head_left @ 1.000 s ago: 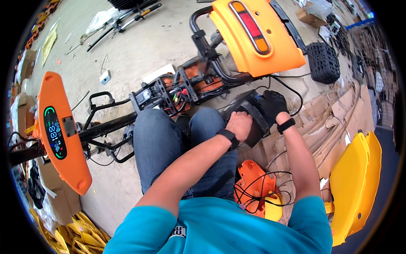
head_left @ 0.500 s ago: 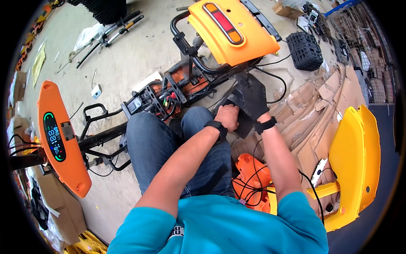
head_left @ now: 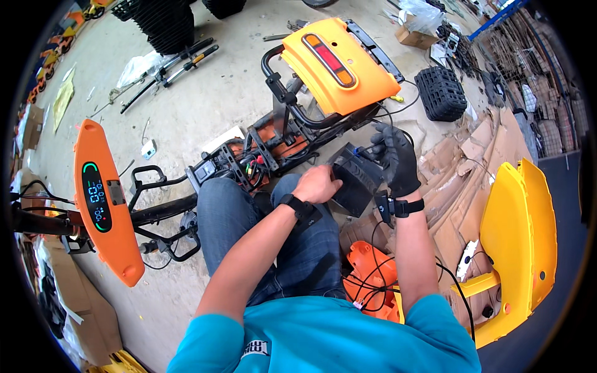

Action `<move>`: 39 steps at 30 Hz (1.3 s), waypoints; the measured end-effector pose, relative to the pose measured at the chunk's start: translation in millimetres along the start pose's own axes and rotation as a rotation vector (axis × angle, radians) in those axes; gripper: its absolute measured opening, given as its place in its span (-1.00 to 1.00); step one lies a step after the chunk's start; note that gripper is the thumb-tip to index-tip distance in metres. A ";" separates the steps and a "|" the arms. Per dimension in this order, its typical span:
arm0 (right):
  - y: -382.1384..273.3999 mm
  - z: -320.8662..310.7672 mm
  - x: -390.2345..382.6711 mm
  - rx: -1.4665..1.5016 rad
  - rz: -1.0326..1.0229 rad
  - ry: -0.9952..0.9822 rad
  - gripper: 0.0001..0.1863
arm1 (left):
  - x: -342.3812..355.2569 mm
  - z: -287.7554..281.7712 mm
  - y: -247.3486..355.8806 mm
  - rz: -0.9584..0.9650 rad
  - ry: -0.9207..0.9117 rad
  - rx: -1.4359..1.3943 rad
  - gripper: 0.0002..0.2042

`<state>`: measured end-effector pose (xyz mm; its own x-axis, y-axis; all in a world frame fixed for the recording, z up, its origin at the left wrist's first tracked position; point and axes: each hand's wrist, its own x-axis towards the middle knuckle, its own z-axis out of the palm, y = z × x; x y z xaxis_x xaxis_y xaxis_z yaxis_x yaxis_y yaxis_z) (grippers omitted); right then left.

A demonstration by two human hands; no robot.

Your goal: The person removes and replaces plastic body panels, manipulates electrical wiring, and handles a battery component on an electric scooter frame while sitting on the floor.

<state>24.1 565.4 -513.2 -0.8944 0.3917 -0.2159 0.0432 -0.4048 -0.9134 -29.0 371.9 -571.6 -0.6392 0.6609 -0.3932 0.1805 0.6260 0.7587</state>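
While the bare left hand (head_left: 318,184) lies flat on the near side of the black box (head_left: 356,180), its fingers are curled over the box edge and press on it. The right hand (head_left: 396,160) wears a black glove. Its fingers are pinched together on something small at the far top corner of the box, by a bit of blue; it is too small to tell if that is a wire end or a plug. So both hands are on the box, one at each side.

The box sits tipped, just past the person's knees (head_left: 249,205), right in front of the body. Its long side runs from the near left up to the far right, from the bare hand to the gloved hand. The gloved hand is nearer to the wires (head_left: 392,118) that loop off toward the back.

Just behind the box is the black frame (head_left: 280,118) of a small ride-on car, with a bunch of red and green wires inside it. An orange back cover (head_left: 339,65) with a red light sits on top of the frame. To the left lies an orange panel (head_left: 106,205) with a green screen. To the right stands a yellow shell (head_left: 522,242), with torn cardboard (head_left: 460,174) between it and the box.
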 end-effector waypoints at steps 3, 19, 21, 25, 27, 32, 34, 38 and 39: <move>-4.3 -6.5 1.6 0.057 0.018 -0.010 -0.69 | -7.2 -15.8 8.4 -0.034 0.107 0.046 -0.68; -13.6 -10.3 25.6 0.497 0.009 -0.058 -0.75 | -21.2 -6.4 -33.9 0.143 0.125 0.034 -0.85; -11.6 -14.0 31.0 0.404 0.023 -0.027 -0.73 | -20.1 -8.0 -33.9 0.118 0.216 -0.143 -0.87; -2.2 -27.7 23.2 0.256 0.071 0.063 -0.71 | -16.9 -35.9 -4.7 0.208 0.524 -0.586 -0.86; -2.3 -29.3 19.1 0.098 0.003 0.158 -0.72 | -24.9 -61.9 6.7 0.193 0.449 -0.668 -0.85; -36.2 -0.9 22.1 -0.607 -0.559 0.376 -0.58 | -66.7 -104.0 11.1 0.103 0.458 -0.320 -0.83; -58.6 30.6 31.1 -0.996 -0.747 0.272 -0.41 | -75.2 -114.0 24.1 0.143 0.411 -0.196 -0.82; -63.7 90.8 67.7 -1.657 -0.768 0.030 -0.05 | -76.2 -132.7 45.4 0.201 0.228 -0.093 -0.82; -63.8 98.2 74.5 -1.814 -0.602 0.024 0.02 | -73.4 -136.0 48.6 0.200 0.178 -0.109 -0.81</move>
<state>-89.0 539.3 -437.1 -0.9617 0.1465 0.2318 0.1347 0.9887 -0.0659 -75.0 297.5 -435.2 -0.7222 0.6773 -0.1403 0.2405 0.4361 0.8672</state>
